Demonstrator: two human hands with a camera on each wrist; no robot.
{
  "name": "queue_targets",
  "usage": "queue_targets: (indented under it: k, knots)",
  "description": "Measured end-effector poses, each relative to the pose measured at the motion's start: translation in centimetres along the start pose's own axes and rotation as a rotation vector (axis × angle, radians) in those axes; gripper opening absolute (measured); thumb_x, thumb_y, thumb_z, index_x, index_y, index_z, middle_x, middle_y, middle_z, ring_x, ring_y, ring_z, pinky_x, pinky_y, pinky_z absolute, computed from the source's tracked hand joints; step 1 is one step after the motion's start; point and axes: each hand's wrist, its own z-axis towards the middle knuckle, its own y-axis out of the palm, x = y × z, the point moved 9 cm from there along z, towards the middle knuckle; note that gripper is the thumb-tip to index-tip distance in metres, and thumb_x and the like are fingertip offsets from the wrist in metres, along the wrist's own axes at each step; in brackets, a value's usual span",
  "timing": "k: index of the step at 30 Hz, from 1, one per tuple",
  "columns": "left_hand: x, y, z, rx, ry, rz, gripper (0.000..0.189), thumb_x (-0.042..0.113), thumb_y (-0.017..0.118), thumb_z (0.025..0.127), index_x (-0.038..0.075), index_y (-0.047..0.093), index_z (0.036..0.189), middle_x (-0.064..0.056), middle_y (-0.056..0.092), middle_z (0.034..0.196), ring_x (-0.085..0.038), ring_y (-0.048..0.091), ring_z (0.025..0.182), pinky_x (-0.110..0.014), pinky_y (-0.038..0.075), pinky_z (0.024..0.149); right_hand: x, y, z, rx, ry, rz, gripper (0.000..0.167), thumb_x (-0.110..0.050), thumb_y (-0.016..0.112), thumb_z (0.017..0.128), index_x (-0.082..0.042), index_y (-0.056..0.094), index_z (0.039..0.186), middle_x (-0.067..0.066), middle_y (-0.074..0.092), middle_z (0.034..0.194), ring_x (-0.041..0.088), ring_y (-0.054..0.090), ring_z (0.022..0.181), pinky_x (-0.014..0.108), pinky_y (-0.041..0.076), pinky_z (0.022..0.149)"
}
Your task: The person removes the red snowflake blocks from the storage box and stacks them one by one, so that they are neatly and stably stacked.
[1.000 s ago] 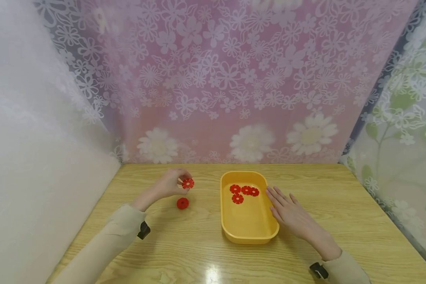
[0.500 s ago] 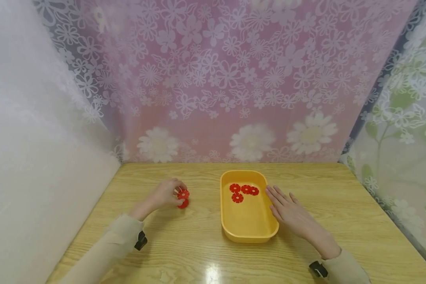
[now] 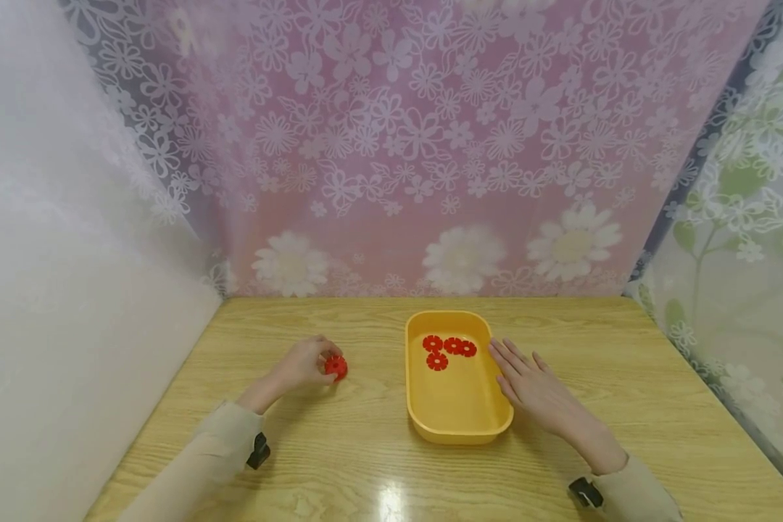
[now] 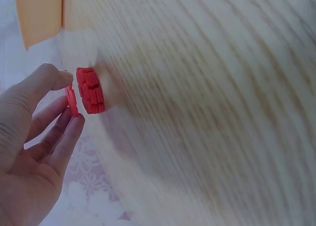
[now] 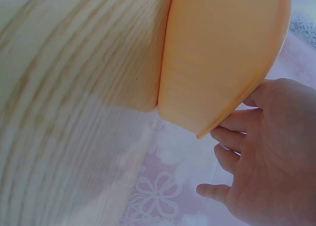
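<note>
My left hand (image 3: 303, 365) pinches a thin red notched disc (image 4: 72, 101) between thumb and fingertips. Right beside it in the left wrist view is a short stack of red notched discs (image 4: 91, 91), standing on the table; a narrow gap shows between the two. From the head, the held disc (image 3: 336, 366) lies over the stack and mostly hides it. My right hand (image 3: 536, 391) rests with extended fingers along the right rim of a yellow plastic tub (image 3: 460, 438). Several red notched discs (image 3: 437, 361) lie flat near the tub's far end, two of them overlapping.
The wood-grain table (image 3: 359, 457) carries the tub right of centre. A pink floral curtain (image 3: 391, 181) hangs behind the far edge, with a white sheet (image 3: 85, 304) to the left and a leafy patterned one (image 3: 744, 290) to the right.
My left hand has come down and slightly toward me with its disc, from beyond the stack to right over it. The right hand and the tub keep their places.
</note>
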Motion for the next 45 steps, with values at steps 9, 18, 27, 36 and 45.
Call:
queue_targets:
  k: [9, 18, 27, 36, 45]
  knots:
    - [-0.1, 0.6, -0.3, -0.014, 0.007, 0.006, 0.036, 0.008, 0.084, 0.08, 0.002, 0.071, 0.113, -0.006, 0.064, 0.103, -0.025, 0.069, 0.096, -0.032, 0.059, 0.078, -0.1, -0.1, 0.0, -0.01, 0.004, 0.003, 0.054, -0.024, 0.05, 0.107, 0.001, 0.039, 0.154, 0.017, 0.034, 0.161, 0.037, 0.033, 0.147, 0.068, 0.028, 0.114]
    - [-0.1, 0.8, -0.3, -0.01, 0.026, 0.037, 0.033, 0.009, 0.084, 0.081, 0.004, 0.072, 0.112, -0.005, 0.065, 0.103, -0.023, 0.07, 0.094, -0.035, 0.059, 0.079, -0.1, -0.2, 0.0, -0.011, 0.008, 0.009, 0.054, -0.024, 0.051, 0.106, 0.001, 0.039, 0.154, 0.016, 0.034, 0.162, 0.038, 0.034, 0.147, 0.068, 0.028, 0.115]
    - [0.0, 0.9, -0.3, -0.012, 0.038, 0.038, 0.033, 0.01, 0.083, 0.083, 0.004, 0.071, 0.113, -0.005, 0.066, 0.104, -0.023, 0.07, 0.094, -0.036, 0.059, 0.079, 0.0, 0.0, 0.0, -0.017, 0.014, 0.014, 0.055, -0.024, 0.05, 0.107, 0.001, 0.039, 0.154, 0.016, 0.033, 0.162, 0.038, 0.033, 0.147, 0.068, 0.027, 0.115]
    - [-0.4, -0.2, -0.1, 0.036, -0.028, -0.073, 0.031, 0.01, 0.075, 0.092, 0.002, 0.069, 0.122, -0.013, 0.067, 0.117, -0.032, 0.066, 0.107, -0.042, 0.06, 0.086, 0.1, 0.0, 0.1, -0.007, 0.013, 0.006, 0.055, -0.023, 0.051, 0.106, 0.0, 0.039, 0.154, 0.016, 0.034, 0.162, 0.038, 0.033, 0.147, 0.068, 0.028, 0.115]
    - [0.9, -1.8, 0.6, 0.169, 0.003, -0.192, 0.036, 0.006, 0.071, 0.095, 0.002, 0.065, 0.13, -0.019, 0.066, 0.126, -0.037, 0.065, 0.112, -0.048, 0.057, 0.093, 0.0, 0.0, 0.0, -0.016, 0.014, 0.003, 0.055, -0.023, 0.051, 0.106, 0.001, 0.039, 0.154, 0.016, 0.034, 0.161, 0.038, 0.033, 0.147, 0.068, 0.029, 0.114]
